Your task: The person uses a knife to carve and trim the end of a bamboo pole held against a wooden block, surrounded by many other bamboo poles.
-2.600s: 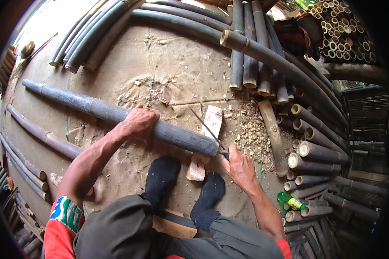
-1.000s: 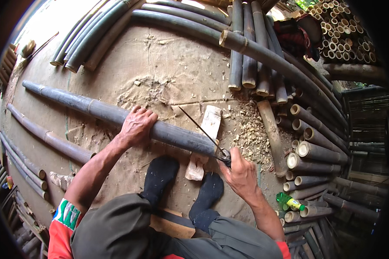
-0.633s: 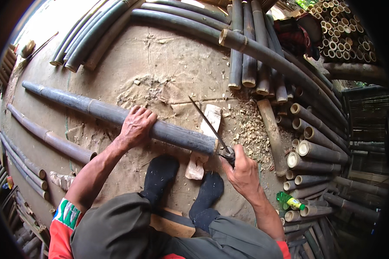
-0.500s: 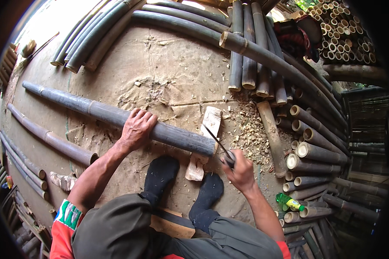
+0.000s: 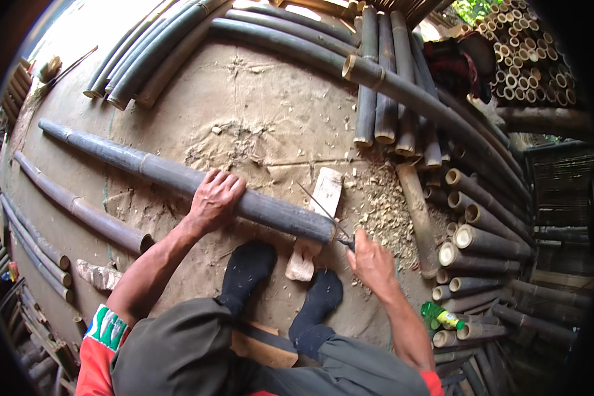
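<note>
A long dark bamboo pole (image 5: 171,173) lies slantwise across the floor, its near right end resting on a pale notched wooden block (image 5: 328,191). My left hand (image 5: 219,197) is closed over the top of the pole, partway along it. Close to the pole's cut end, my right hand (image 5: 371,261) is closed round the dark handle of a thin-bladed hand tool (image 5: 318,206). Its narrow blade slants up and left across the pole's end. Whether it is a saw or a knife I cannot tell, as the blade shows nearly edge-on.
Pale wood chips (image 5: 396,214) litter the floor beside the block. Stacked bamboo poles (image 5: 485,237) fill the right side, with a green plastic bottle (image 5: 442,315) among them. More poles (image 5: 79,204) lie at left. My socked feet (image 5: 247,270) rest near the block.
The blade has shifted up and left over the pole's end and now looks thinner. My left hand keeps its place on the pole. The whole view has shifted slightly.
</note>
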The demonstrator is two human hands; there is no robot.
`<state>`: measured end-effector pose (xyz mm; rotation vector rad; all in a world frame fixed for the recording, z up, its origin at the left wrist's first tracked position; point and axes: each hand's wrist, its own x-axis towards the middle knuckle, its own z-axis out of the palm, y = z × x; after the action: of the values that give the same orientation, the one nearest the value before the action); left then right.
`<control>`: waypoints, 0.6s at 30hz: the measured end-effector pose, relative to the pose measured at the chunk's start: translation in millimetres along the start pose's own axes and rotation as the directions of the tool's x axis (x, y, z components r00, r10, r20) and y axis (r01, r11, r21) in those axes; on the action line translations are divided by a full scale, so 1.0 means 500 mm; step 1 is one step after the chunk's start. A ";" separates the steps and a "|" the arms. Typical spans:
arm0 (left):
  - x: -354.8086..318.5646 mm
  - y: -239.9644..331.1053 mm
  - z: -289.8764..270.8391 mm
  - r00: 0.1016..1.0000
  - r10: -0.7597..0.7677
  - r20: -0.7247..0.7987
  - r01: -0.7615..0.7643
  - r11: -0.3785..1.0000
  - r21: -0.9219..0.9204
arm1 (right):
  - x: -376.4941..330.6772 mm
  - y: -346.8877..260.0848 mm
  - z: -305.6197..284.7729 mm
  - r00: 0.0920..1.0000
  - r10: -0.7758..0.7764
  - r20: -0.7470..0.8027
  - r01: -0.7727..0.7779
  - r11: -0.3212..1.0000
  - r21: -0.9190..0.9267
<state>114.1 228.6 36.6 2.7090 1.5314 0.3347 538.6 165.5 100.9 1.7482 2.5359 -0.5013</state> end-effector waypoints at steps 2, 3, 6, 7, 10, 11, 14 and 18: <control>-0.001 -0.002 0.002 1.000 -0.015 0.001 0.015 1.000 0.003 | 0.020 -0.057 -0.066 0.995 -0.047 -0.087 0.054 0.995 0.082; -0.009 0.000 0.005 1.000 -0.014 -0.025 0.014 1.000 0.001 | 0.016 -0.075 -0.083 0.987 -0.077 -0.143 0.100 0.982 0.161; -0.004 -0.002 0.013 0.995 -0.004 -0.095 0.004 1.000 0.004 | 0.011 -0.064 -0.071 0.885 -0.203 -0.420 0.321 0.918 0.232; -0.007 0.004 0.015 0.995 -0.005 -0.099 0.006 1.000 0.010 | -0.005 -0.020 -0.015 0.955 -0.116 -0.271 0.176 0.962 0.209; 0.002 0.015 0.011 1.000 -0.030 -0.003 0.030 0.999 -0.018 | -0.026 0.043 0.035 0.987 0.118 0.110 -0.118 0.993 -0.007; 0.001 0.012 0.002 0.997 -0.047 0.056 0.048 0.999 -0.025 | -0.012 0.023 0.013 0.994 0.086 0.063 -0.091 0.994 0.067; 0.041 -0.022 -0.035 0.960 -0.055 0.275 0.093 0.988 -0.127 | 0.001 -0.041 -0.051 0.997 0.071 -0.027 -0.062 0.968 0.242; 0.044 -0.050 -0.038 0.957 -0.005 0.292 0.032 0.996 -0.089 | 0.005 -0.073 -0.110 0.989 0.021 -0.146 0.027 0.948 0.316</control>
<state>100.4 258.7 56.2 2.5320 1.4200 0.0028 513.5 170.9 161.5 1.9493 2.6809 -0.8549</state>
